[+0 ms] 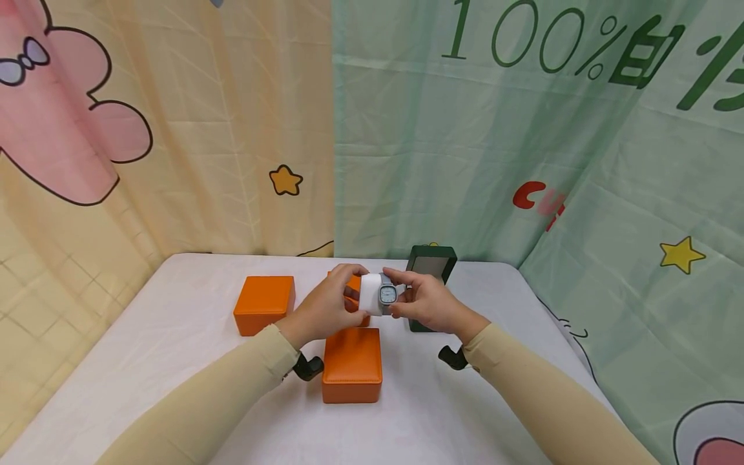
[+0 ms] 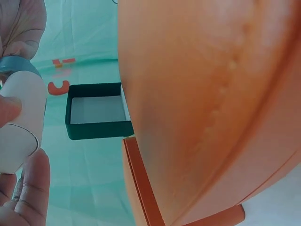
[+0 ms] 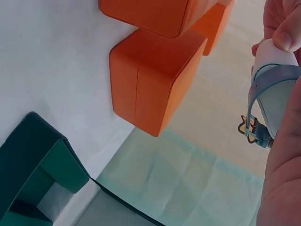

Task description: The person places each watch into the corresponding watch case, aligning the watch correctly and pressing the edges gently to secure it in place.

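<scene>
Both hands hold a wristwatch point(image 1: 387, 295) on a white watch cushion point(image 1: 369, 297) above the table. My left hand point(image 1: 325, 307) pinches the cushion's bare end between thumb and fingers. At the other end, my right hand point(image 1: 433, 303) grips the watch at its strap, thumb below and fingers above. The watch has a pale square dial and a grey-blue strap point(image 3: 273, 77), which loops round the cushion in the right wrist view. Its buckle point(image 3: 256, 131) sticks out loose at the side. The right palm hides part of the strap there.
Behind the right hand stands a dark green box point(image 2: 99, 131) with its lid up. One orange box point(image 1: 351, 368) sits in front of the hands, another orange box point(image 1: 264, 305) at the left, and a third is partly hidden behind the left hand. Curtains surround the white table point(image 1: 192, 310).
</scene>
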`<state>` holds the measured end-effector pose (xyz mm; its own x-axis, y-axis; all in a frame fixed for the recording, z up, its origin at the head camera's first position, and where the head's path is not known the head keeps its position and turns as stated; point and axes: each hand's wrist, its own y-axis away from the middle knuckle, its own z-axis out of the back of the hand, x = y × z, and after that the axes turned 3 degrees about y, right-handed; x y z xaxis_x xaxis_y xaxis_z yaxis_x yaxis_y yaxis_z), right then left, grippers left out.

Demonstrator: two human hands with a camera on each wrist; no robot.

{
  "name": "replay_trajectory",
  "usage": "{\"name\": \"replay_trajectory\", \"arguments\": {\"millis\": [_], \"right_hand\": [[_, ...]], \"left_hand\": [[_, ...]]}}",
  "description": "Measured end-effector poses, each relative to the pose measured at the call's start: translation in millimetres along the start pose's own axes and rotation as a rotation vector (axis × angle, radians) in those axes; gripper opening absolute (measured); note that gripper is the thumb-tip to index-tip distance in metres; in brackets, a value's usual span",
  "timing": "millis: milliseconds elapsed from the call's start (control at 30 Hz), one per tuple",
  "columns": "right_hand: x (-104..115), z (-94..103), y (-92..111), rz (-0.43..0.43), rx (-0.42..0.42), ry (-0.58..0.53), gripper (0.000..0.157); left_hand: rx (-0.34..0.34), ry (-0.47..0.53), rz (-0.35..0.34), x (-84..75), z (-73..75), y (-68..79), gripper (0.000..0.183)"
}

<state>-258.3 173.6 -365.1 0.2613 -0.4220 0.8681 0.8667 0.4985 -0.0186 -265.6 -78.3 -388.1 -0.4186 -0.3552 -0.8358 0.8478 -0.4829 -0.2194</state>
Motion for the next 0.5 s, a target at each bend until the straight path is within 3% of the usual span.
{"name": "replay_trajectory", "arguments": {"millis": [500], "right_hand": [[-1.9, -2.8, -1.1, 0.007, 0.001, 0.041, 0.084]], "left_hand": [[-0.040, 0.008, -0.006, 0.0, -1.0, -3.6, 0.073]]}}
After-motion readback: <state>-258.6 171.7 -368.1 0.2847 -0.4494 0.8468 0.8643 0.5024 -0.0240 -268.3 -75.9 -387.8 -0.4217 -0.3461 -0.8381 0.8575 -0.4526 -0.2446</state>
